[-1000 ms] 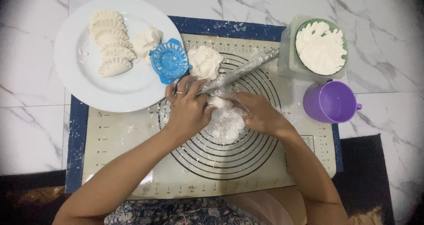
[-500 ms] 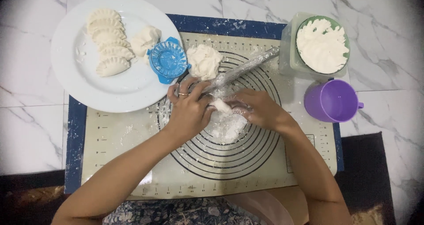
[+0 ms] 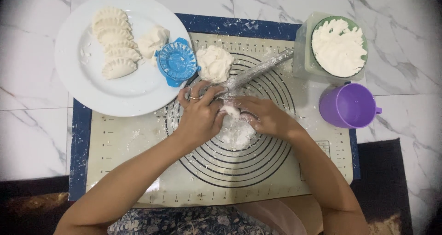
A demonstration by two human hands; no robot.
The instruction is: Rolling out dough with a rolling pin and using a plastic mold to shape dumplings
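Pinching a small dough piece (image 3: pixel 231 111) mid-mat (image 3: pixel 119 138), left hand (image 3: pixel 201 116) and right hand (image 3: pixel 264 118) fingers curled tight together; rolling pin (image 3: pixel 258 71) just beyond, open mat room nearer the body.

Count it up: five folded dumplings (image 3: pixel 113 44) at ten o'clock on one white plate (image 3: pixel 124 94). One blue dumpling press (image 3: pixel 177 62), one rolling pin (image 3: pixel 258 71), one purple cup (image 3: pixel 347 106) at three o'clock, one bowl of filling (image 3: pixel 338 46), two dough lumps (image 3: pixel 214 62), one mat (image 3: pixel 133 138).
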